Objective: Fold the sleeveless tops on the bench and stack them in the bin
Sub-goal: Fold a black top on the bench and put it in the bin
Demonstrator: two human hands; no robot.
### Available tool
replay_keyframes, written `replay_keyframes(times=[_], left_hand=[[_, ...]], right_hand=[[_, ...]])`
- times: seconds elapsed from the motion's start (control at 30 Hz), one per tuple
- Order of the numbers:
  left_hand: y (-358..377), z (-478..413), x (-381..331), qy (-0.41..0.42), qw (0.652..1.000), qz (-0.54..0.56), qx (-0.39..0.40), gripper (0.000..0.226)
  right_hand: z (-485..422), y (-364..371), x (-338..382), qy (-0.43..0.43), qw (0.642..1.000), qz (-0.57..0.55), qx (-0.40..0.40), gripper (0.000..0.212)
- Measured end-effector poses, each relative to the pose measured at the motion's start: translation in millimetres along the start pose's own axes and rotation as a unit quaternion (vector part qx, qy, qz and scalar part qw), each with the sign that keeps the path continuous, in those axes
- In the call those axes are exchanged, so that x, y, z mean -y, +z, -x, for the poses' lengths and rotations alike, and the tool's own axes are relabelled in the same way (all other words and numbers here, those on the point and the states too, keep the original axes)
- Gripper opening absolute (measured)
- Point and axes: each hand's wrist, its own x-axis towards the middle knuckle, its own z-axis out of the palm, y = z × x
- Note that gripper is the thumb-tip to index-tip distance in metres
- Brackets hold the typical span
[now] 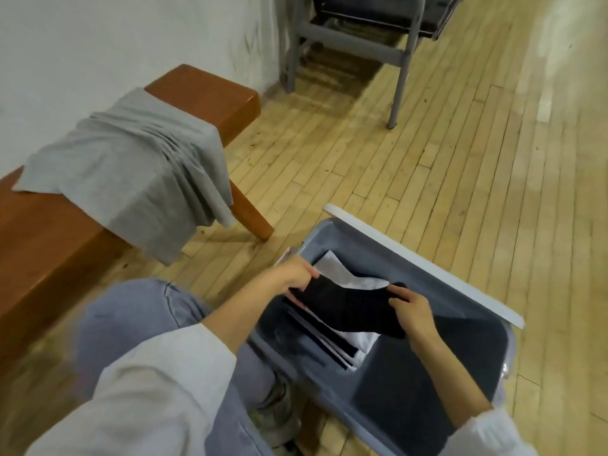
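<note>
A folded black top hangs inside the grey-blue bin, above a stack of folded white and dark tops. My left hand pinches its left edge and my right hand grips its right end. A folded white top leans against the bin's far wall behind it. A grey sleeveless top lies unfolded across the brown wooden bench, draped over its front edge.
The bin stands on the pale wooden floor, its white rim to the right. A grey metal chair frame stands at the back by the white wall. My knee in blue trousers sits between bench and bin.
</note>
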Motion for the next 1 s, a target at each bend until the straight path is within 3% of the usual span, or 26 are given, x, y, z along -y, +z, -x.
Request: replay_keyframes(times=[0.1,0.27,0.43,0.5,0.6,0.63,0.7,0.8,0.87,1.0], left_hand=[[5,-34,-12,0.055,0.997,-0.041,-0.046,0.053],[9,-82,-14,0.146,0.977,-0.141,-0.058,0.057],[21,-136,29,0.111,0.956,-0.272,-0.02,0.05],[30,-154,54,0.098,0.922,-0.374,-0.02,0.05],[47,-163,78,0.127,0.846,-0.508,-0.099,0.065],[55,-163,84,0.133,0.834,-0.523,-0.116,0.065],[68,-163,95,0.13,0.823,-0.53,-0.157,0.059],[85,-167,97,0.184,0.81,-0.527,-0.18,0.063],[96,-172,101,0.183,0.819,-0.531,-0.117,0.074],[105,-168,104,0.058,0.885,-0.46,-0.048,0.078]], right_hand=[[-22,7,-6,-0.025,0.999,-0.014,-0.028,0.038],[-54,36,-31,-0.063,0.992,-0.048,-0.1,0.036],[-76,77,-94,-0.029,0.998,0.007,-0.061,0.041],[-84,90,-123,-0.006,0.998,0.024,-0.053,0.041],[-82,103,-144,0.028,0.993,0.042,-0.102,0.042],[-81,105,-143,0.017,0.987,0.061,-0.146,0.044],[-85,106,-132,-0.089,0.965,0.119,-0.215,0.052],[-118,109,-112,-0.234,0.935,0.195,-0.182,0.051],[-142,116,-110,-0.24,0.926,0.255,-0.139,0.05],[-151,130,-138,-0.187,0.906,0.376,-0.058,0.057]])
